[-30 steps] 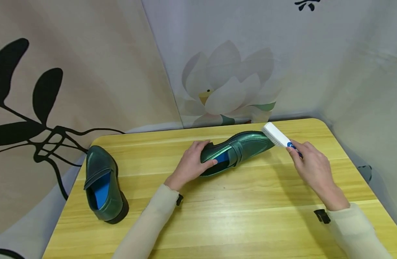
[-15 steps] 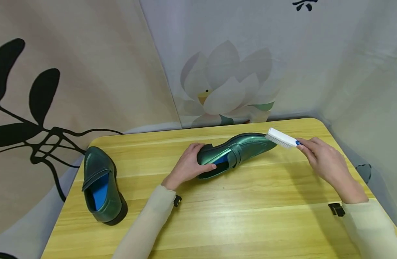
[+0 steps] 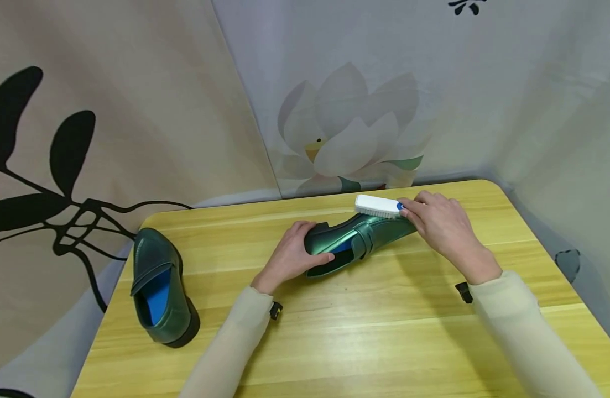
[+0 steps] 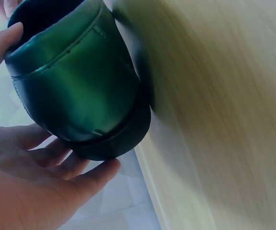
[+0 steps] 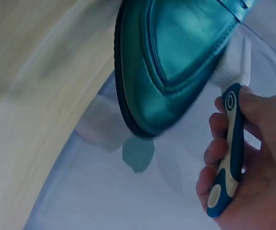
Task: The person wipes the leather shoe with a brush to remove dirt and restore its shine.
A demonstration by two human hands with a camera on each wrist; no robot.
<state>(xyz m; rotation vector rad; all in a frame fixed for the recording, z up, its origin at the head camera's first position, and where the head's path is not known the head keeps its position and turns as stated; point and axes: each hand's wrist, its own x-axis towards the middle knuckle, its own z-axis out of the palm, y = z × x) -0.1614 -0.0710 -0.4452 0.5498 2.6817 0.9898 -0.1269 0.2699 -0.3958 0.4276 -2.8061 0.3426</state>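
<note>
Tilted over the worktop (image 3: 364, 331), the green loafer (image 3: 363, 236) looks light, smooth and slightly slippery, its probably stiff heel (image 4: 85, 93) offering the surest hold, where the left hand (image 3: 291, 256) grips while the right hand (image 3: 441, 226) clasps the scrub brush (image 3: 376, 205).
</note>
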